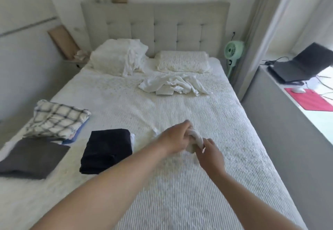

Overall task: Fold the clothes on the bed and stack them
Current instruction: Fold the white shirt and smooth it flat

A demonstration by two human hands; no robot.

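Observation:
Over the middle of the bed, both my hands hold one small white garment. My left hand grips its upper part with curled fingers. My right hand pinches its lower end. A folded black garment lies just left of my hands. Further left sits a folded checked garment on a blue piece, with a folded dark grey garment in front of it. A crumpled white garment lies unfolded near the pillows. Another white cloth drapes over the left pillow.
Two pillows lean at the padded headboard. A green fan stands right of the bed. A ledge on the right carries a laptop, a mouse and a red mat. A nightstand stands at the back left.

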